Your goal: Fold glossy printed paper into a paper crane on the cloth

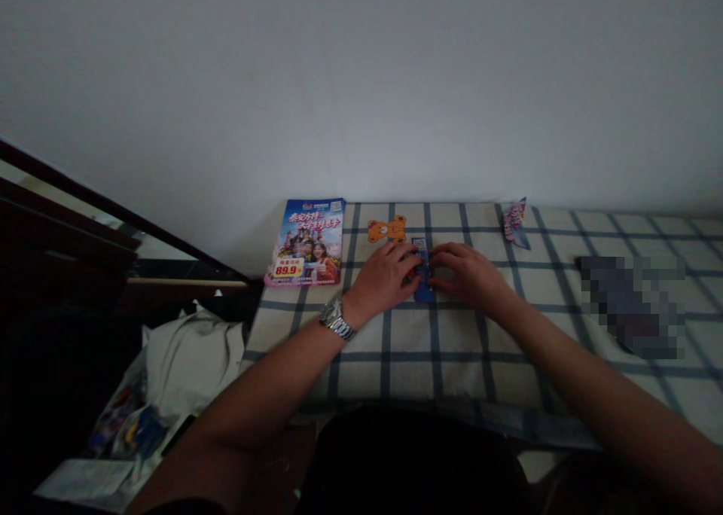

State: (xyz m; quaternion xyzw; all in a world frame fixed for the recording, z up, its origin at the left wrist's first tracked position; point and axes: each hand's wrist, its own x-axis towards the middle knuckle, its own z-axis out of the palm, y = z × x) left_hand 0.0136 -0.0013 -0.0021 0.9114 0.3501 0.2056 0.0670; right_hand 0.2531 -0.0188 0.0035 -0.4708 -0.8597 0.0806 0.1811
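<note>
Head view: blue strip (425, 289) lay on the checked cloth (410, 349), near the bear cutout (387, 230). Left hand (389, 274) and right hand (470, 274) flanked it, fingers curled — couldn't tell if gripping. Light, even fingertip pressure probably suited it — less creasing.

I see a dim feed, the wall (361, 108) palest near its middle, lower left nearly black, blocky pixelation (629, 308) at right.
</note>
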